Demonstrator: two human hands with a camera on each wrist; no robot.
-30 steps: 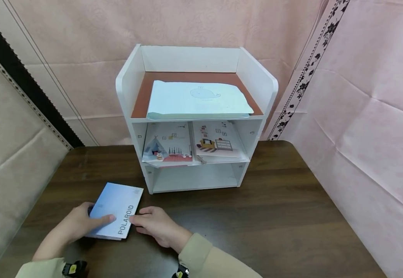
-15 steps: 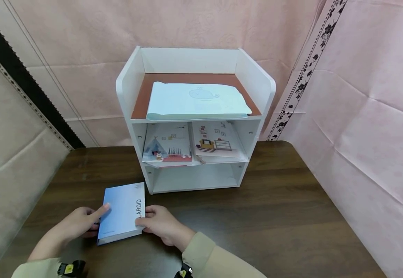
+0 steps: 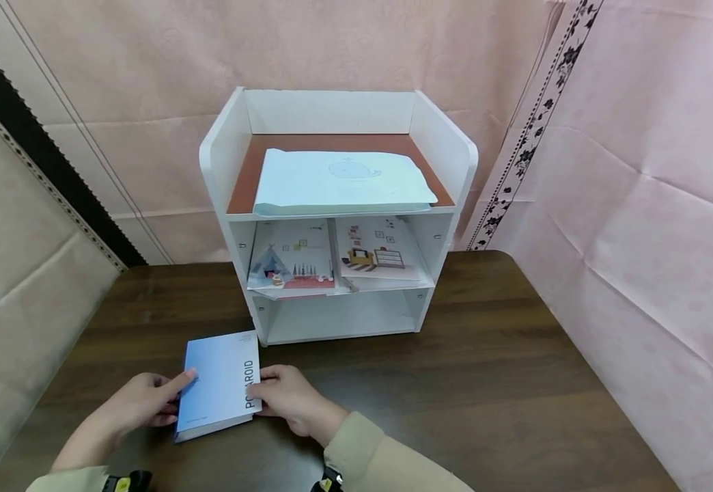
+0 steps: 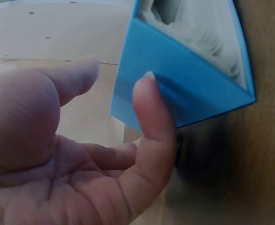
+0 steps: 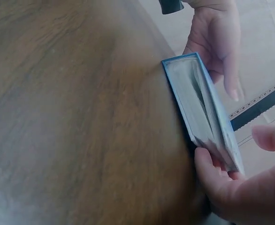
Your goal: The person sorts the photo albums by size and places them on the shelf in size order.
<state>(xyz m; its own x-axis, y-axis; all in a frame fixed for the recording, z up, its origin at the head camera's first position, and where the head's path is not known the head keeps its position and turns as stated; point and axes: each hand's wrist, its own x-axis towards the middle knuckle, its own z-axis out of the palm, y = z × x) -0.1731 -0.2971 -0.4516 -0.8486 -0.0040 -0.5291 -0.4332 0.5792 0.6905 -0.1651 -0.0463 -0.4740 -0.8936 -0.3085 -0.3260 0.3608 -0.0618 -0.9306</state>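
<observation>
A blue photo album (image 3: pixel 218 383) marked POLAROID lies at the front left of the table, its white page edges (image 5: pixel 194 101) facing the right wrist camera. My left hand (image 3: pixel 138 404) is at its spine (image 4: pixel 175 79). A bent fingertip touches the spine in the left wrist view, while the thumb is apart from it. My right hand (image 3: pixel 295 400) has its fingers (image 5: pixel 212 176) curled at the opposite edge, one of them by the lower cover's corner. Its thumb stands off the cover in the right wrist view. Some fingertips are hidden.
Behind the album stands a white shelf unit (image 3: pixel 445 160). On its brown top lies a pale blue, sheet-like item (image 3: pixel 344 181) with a whale drawing. Illustrated booklets (image 3: pixel 291 256) fill the middle level. The brown wooden table (image 3: pixel 485 383) meets pink cloth walls (image 3: pixel 639 225).
The album has turned from a slant to nearly straight and shifted slightly right. My right hand came round its edge; my left thumb, earlier over the cover, moved back to the spine side.
</observation>
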